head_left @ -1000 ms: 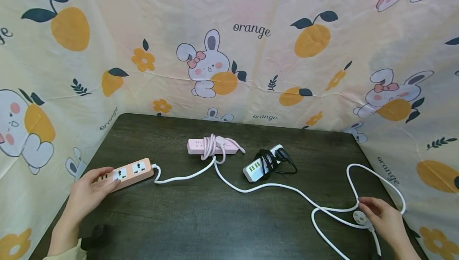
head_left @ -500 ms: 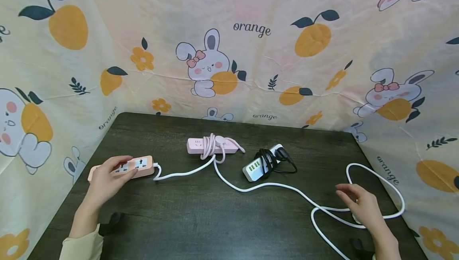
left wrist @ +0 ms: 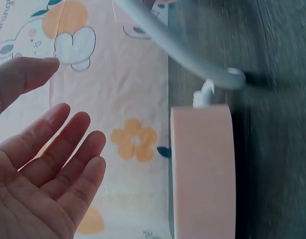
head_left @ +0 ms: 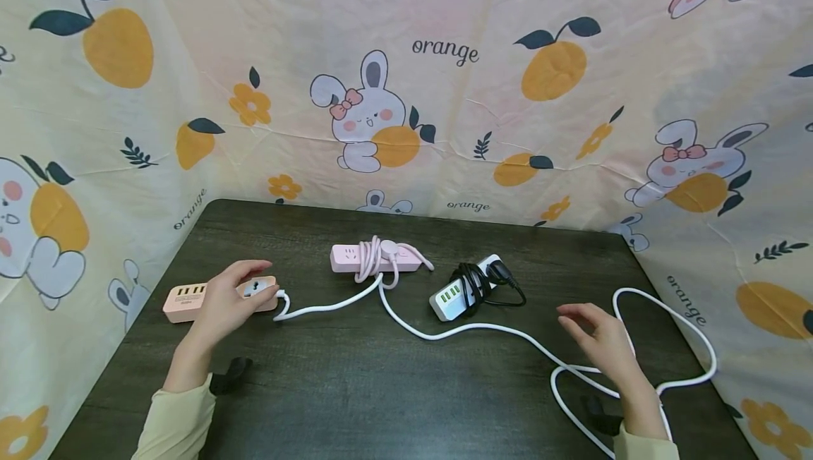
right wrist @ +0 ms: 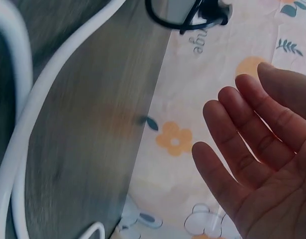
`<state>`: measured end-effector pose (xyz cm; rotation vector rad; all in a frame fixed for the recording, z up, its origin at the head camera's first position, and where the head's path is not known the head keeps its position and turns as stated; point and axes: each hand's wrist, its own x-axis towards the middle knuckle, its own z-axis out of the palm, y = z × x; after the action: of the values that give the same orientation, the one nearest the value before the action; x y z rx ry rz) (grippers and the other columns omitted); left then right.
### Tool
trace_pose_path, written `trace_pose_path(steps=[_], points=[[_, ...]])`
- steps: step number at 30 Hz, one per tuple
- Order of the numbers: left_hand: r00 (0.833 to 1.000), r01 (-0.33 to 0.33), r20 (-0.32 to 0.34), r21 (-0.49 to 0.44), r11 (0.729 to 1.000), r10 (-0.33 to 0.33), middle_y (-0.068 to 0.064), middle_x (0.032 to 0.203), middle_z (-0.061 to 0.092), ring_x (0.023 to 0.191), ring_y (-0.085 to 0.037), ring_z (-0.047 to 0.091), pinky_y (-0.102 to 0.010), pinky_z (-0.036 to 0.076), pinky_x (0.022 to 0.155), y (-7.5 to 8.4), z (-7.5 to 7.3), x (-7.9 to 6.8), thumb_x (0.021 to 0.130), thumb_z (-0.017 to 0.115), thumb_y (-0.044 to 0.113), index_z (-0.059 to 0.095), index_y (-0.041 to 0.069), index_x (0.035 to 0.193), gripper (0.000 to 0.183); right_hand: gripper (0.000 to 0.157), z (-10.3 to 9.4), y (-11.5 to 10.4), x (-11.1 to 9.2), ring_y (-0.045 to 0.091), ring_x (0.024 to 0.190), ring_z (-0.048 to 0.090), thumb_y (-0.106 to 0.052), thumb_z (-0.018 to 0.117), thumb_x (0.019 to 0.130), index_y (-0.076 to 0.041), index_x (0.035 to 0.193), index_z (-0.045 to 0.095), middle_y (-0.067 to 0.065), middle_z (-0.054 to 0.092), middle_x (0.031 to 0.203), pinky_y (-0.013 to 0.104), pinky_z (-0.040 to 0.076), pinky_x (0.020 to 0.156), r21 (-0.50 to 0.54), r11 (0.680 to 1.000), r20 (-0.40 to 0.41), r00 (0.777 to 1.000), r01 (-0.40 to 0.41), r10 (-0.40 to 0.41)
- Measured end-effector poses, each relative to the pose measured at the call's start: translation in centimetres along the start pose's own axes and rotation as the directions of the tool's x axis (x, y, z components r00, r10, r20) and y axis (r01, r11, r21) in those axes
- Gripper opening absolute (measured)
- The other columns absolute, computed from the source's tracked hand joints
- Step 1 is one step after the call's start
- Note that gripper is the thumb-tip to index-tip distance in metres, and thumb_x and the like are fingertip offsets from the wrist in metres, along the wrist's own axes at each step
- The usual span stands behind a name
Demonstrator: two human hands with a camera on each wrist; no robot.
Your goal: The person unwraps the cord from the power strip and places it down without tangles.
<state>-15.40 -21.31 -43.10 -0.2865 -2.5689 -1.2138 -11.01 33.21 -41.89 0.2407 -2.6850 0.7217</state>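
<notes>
left hand [head_left: 225, 301] and right hand [head_left: 600, 343] were moved inward, both loosely spread with nothing gripped, presumably because the peach power strip [head_left: 184, 303] was already laid at the table's [head_left: 356, 389] left.

pnk strip [head_left: 346, 259] | wht strip [head_left: 452, 300], blk plug [head_left: 500, 273] prob. in | bunny bkdrop [head_left: 292, 37]

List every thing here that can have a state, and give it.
Peach power strip: lying socket-side up
White cord: unwound, looped, crossing itself
Pink power strip: wrapped in pink cord
White power strip: wrapped in black cord
Left hand: relaxed, holding nothing
Right hand: relaxed, holding nothing
Patterned cloth: hanging, lightly creased
</notes>
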Motion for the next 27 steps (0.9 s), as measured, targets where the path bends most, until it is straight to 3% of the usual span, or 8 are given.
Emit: trace_pose_path(steps=[4,6,9,19,27], points=[[1.0,-0.013,0.016,-0.04,0.999,0.014,-0.021,0.112,0.059,0.104,-0.036,0.056,-0.041,0.045,0.086,0.5,0.6,0.6,0.079,0.073,0.002,0.06,-0.006,0.114,0.038,0.015,0.7,-0.7,0.6,0.005,0.079,0.06,0.005,0.071,0.078,-0.002,0.092,0.07,0.005,0.067,0.087,0.004,0.041,0.071,0.025,0.999,-0.01,0.999,0.036,-0.036],[1.0,-0.008,0.028,-0.055,0.998,0.009,-0.021,0.113,0.058,0.105,-0.037,0.056,-0.05,0.045,0.086,0.7,0.9,0.8,0.08,0.072,0.002,0.059,-0.006,0.115,0.038,0.015,1.0,-0.9,0.9,0.004,0.079,0.059,0.004,0.07,0.079,-0.002,0.093,0.07,0.005,0.067,0.087,0.006,0.042,0.071,0.037,0.999,-0.004,0.999,0.04,-0.04],[0.999,0.005,0.045,-0.072,0.997,-0.001,-0.022,0.114,0.058,0.107,-0.038,0.054,-0.054,0.044,0.087,0.9,1.2,1.1,0.081,0.071,0.003,0.059,-0.006,0.116,0.038,0.015,1.5,-1.4,1.4,0.004,0.08,0.059,0.003,0.069,0.08,-0.002,0.094,0.069,0.004,0.067,0.088,0.01,0.045,0.07,0.053,0.998,0.011,0.999,0.037,-0.038],[0.997,-0.045,0.052,-0.053,0.998,0.048,-0.021,0.112,0.059,0.105,-0.036,0.055,-0.052,0.046,0.081,1.4,2.6,2.3,0.079,0.072,0.001,0.06,-0.006,0.115,0.038,0.014,3.3,-3.2,2.8,0.006,0.081,0.061,0.003,0.069,0.08,-0.003,0.094,0.07,0.004,0.067,0.088,0.022,0.052,0.071,0.152,0.986,0.015,0.997,0.071,-0.074],[0.995,-0.041,0.086,-0.096,0.995,0.049,-0.021,0.112,0.059,0.106,-0.037,0.054,-0.053,0.043,0.091,1.8,3.8,3.1,0.08,0.072,0.002,0.06,-0.006,0.115,0.038,0.014,4.7,-4.8,3.9,0.007,0.08,0.061,0.002,0.068,0.082,-0.002,0.096,0.07,0.002,0.067,0.089,0.029,0.053,0.069,0.217,0.973,0.052,0.995,0.075,-0.088]])
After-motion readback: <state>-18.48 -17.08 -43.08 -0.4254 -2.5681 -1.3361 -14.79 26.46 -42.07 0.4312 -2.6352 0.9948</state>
